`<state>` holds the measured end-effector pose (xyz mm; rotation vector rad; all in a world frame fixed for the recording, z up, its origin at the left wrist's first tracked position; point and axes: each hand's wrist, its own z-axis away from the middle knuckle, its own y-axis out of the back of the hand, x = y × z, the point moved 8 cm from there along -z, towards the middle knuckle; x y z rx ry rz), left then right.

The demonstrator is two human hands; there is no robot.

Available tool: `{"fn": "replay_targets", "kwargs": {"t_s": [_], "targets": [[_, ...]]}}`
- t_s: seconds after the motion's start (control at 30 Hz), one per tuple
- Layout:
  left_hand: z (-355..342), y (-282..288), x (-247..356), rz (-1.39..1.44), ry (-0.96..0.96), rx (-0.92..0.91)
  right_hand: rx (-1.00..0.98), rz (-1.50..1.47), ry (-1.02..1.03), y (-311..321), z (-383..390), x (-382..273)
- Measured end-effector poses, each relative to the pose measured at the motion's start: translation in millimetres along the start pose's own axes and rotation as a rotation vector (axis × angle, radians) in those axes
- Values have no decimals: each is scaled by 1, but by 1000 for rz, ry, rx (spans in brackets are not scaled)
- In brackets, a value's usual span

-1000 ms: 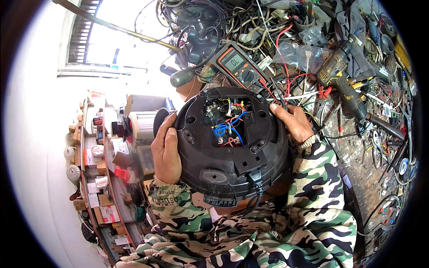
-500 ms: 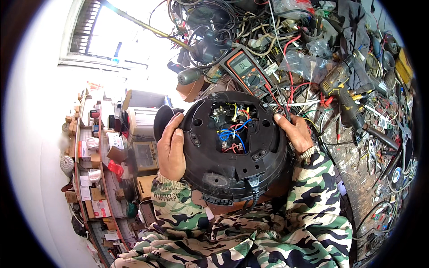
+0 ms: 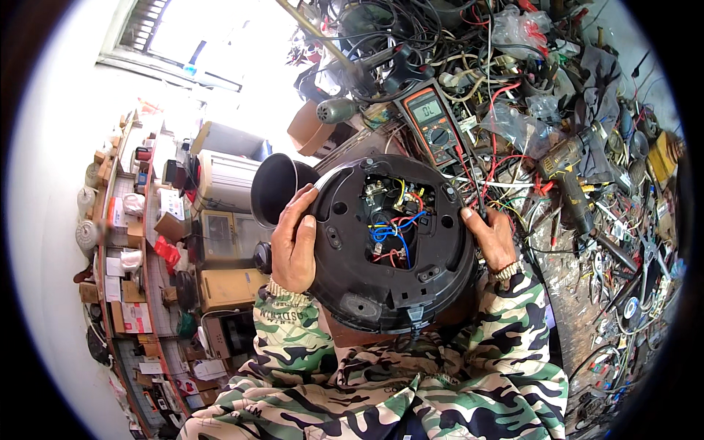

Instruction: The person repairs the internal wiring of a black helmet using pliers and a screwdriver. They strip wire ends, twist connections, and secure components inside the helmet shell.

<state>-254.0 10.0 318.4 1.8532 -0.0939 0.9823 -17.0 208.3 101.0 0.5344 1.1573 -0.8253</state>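
Observation:
A round black appliance housing [image 3: 345,253] is held upside down between my hands, in front of my chest. Through a square opening in its underside show blue, red and yellow wires [image 3: 390,233] and metal terminals. My left hand [image 3: 295,246] grips the left rim, thumb on the face. On the right rim, my right hand [image 3: 490,236] presses its thumb to the edge, its other fingers partly hidden. A dark test lead runs down beside that hand. Just beyond the housing, an orange and black multimeter [image 3: 433,125] lies on the bench with its display lit.
A black cup-shaped part [image 3: 275,192] stands behind my left hand. Tangled cables [image 3: 381,44], plastic bags [image 3: 513,128], a cordless drill [image 3: 566,176] and pliers [image 3: 650,260] crowd the bench. At left are a brown carton [image 3: 312,126] and shelves [image 3: 121,220] with small boxes.
The view has shifted, so the bench things appear farther right and the black cup-shaped part shows more. Both hands keep their hold on the housing, which sits slightly lower and farther right in view.

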Motion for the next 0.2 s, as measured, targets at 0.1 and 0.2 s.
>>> {"fn": "replay_targets", "kwargs": {"t_s": [0.1, 0.2], "targets": [[7, 6, -5, 10, -11, 18, 9, -13, 40, -7, -1, 8], [14, 10, -15, 19, -22, 31, -4, -44, 68, -14, -1, 5]]}}
